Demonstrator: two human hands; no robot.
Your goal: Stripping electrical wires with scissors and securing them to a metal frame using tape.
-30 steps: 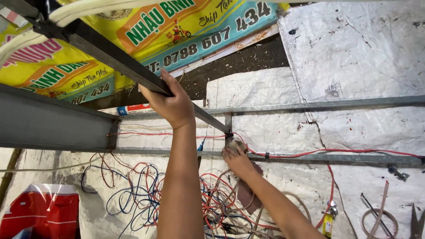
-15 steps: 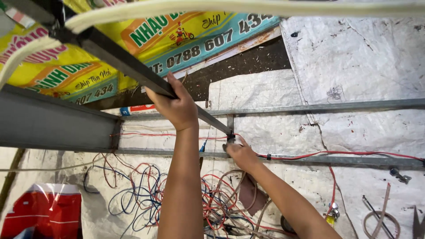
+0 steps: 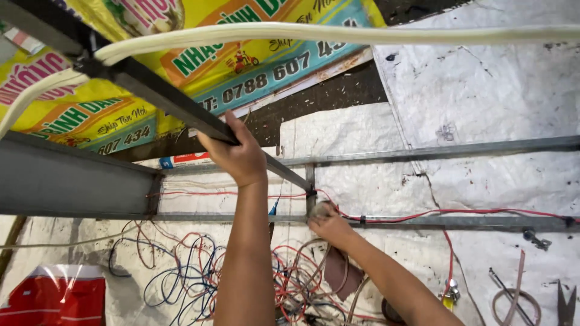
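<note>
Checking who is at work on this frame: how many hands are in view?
2. The left hand grips the dark slanted metal bar; the right hand presses at the frame joint by the red wire.

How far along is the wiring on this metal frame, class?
Done: a red wire lies along the lower rail. In hand: left hand grips the dark diagonal bar; right hand works at the joint. Left: loose tangled wires below.

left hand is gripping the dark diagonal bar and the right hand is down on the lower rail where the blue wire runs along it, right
Not quite: the wire along the lower rail is red, not blue, as the head view shows. The left hand does grip the dark diagonal bar, and the right hand is on that rail.
</note>
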